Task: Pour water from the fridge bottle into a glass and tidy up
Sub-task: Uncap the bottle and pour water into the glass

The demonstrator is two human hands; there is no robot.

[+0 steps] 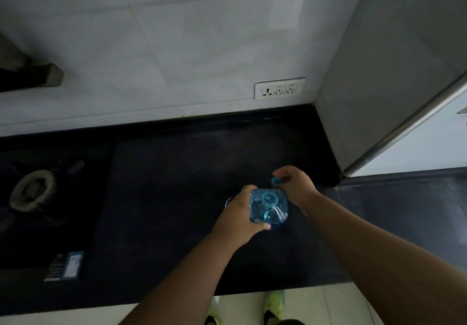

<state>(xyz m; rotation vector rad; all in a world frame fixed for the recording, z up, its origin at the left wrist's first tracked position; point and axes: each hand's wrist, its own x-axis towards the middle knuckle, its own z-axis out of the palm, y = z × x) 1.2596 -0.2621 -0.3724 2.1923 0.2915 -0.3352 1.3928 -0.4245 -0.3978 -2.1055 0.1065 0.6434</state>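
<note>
Head view: the left hand [240, 213] grips the uncapped blue bottle [268, 206] upright over the dark counter [177, 185] — the right hand [295, 185] pinches its cap [275, 181] just beside. Bare counter lies leftward toward the stove [35, 190].

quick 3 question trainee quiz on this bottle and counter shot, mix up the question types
1. True or false: the cap is screwed onto the blue bottle.
2. Which hand grips the bottle's body? A) left hand B) right hand C) neither
3. Fill in: the right hand's fingertips pinch the small blue ____.

Key:
1. False. The bottle's mouth is open, seen from above.
2. A. The left hand wraps the bottle's side over the dark counter.
3. cap
</note>
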